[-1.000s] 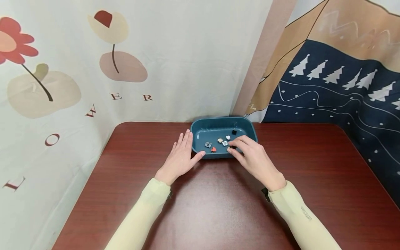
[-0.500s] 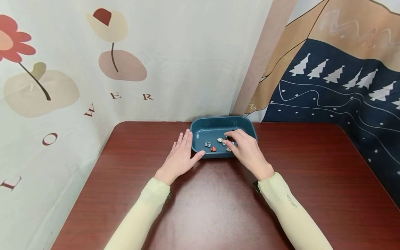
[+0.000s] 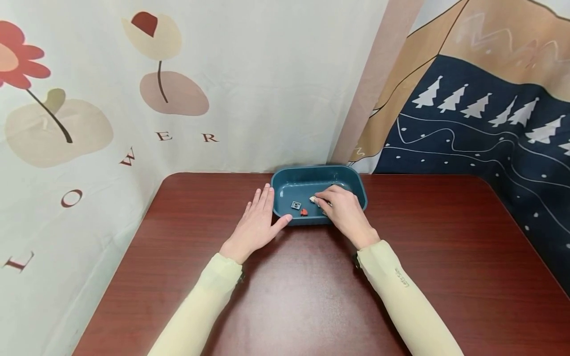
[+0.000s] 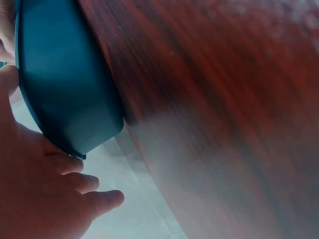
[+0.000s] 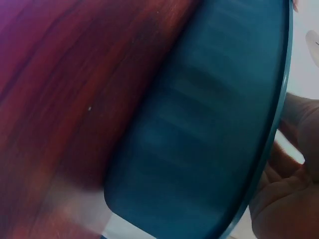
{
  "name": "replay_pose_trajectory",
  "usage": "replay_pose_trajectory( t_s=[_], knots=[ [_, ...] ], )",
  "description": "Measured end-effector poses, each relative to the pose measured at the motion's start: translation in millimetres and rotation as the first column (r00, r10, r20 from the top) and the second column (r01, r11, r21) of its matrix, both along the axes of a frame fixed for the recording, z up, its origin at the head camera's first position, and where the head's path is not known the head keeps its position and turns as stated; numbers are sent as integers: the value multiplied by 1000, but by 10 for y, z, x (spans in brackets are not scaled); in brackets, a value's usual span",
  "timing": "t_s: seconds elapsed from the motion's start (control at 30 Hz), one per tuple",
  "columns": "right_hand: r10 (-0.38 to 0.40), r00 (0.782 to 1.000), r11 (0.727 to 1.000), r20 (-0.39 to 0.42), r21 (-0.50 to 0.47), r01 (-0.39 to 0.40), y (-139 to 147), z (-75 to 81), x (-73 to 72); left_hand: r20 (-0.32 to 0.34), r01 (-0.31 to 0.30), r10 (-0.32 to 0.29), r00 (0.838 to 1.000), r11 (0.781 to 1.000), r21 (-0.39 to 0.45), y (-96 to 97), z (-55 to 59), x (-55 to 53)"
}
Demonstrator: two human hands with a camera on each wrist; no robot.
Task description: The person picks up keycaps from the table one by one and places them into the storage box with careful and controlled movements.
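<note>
A dark teal plastic basin (image 3: 285,175) stands on the table with several small pieces inside. My left hand (image 3: 253,227) lies flat with straight fingers along its left end, thumb at the near rim; in the left wrist view, the left fingers (image 4: 70,163) are at the basin's outer edge. My right hand (image 3: 345,212) reaches over the near rim, thumb and index finger pinching a small cream piece (image 3: 313,199). A square grey piece with a dark centre (image 3: 296,205) and a small red piece (image 3: 304,212) lie left of it. The right hand covers other pieces.
The reddish-brown wooden table (image 3: 285,296) extends around the basin. Behind its far edge hangs a pale curtain (image 3: 267,99) with flower prints. On the right is a dark blue cloth (image 3: 445,128) with white trees.
My right hand has moved left inside the basin, from the pieces near the right front to the cream piece. The left hand keeps its place at the basin's end.
</note>
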State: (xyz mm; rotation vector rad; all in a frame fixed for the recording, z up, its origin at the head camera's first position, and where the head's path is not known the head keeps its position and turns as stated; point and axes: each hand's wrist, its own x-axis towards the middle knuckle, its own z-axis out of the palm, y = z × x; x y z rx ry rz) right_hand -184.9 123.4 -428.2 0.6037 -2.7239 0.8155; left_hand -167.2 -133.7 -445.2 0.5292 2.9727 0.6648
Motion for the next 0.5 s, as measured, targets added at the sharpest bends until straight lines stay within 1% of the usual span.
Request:
replay_pose_trajectory(
  t_s=[0.17, 0.4, 0.5],
  knots=[
    [-18, 1000, 999, 3, 39, 18, -47, -28, -45, -4, -2, 2, 1000, 1000, -8, -11, -2, -3],
    [-26, 997, 1000, 76, 18, 25, -79, -28, -41, 2, 0, 0, 1000, 1000, -3, -32, -11, -4],
    [-35, 996, 999, 78, 15, 34, -72, -10, -16, 8, -2, 2, 1000, 1000, -2, -39, -14, -3]
  ],
)
